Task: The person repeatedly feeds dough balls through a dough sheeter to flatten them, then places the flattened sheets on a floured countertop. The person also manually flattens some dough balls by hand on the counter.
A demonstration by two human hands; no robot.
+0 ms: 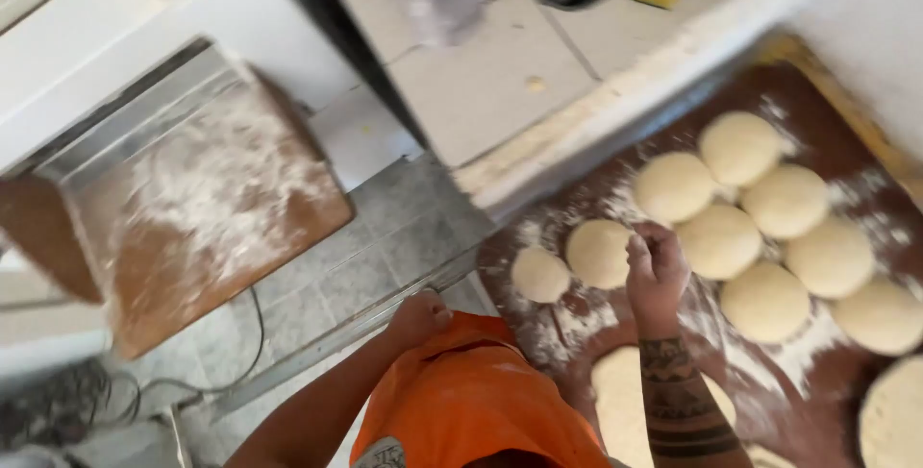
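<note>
Dough balls [731, 228] lie in a cluster on the floured brown board [846, 401] in the right half of the frame, most of them touching their neighbours; two smaller rounds sit apart at the cluster's lower left, one at [598, 253] and one at [539, 274]. A flattened piece of dough [620, 396] lies at the bottom centre, partly hidden behind the forearm, and another flat disc [894, 420] shows at the lower right edge.

The right hand [656, 271] hovers above the board just beside the small round in the middle, fingers curled loosely inward as if pinching something; whether it holds flour or a scrap of dough is too blurred to tell. The left hand [420, 319] is closed around the metal edge [346, 338] of the work surface at the lower centre, gripping it.

The risks, as I judge them: the touching balls may stick together, since flour lies only in patches between them, and pulling one free could tear or deform its neighbour. The small round at the lower left lies near the board's edge, so a careless sweep of the wrist could push it off toward the tiled floor [385, 237]. A second floured board [212, 209] in the left half of the frame leans tilted, and a knock could send it sliding. Loose flour scattered about could also make the grip on dough slippery.
</note>
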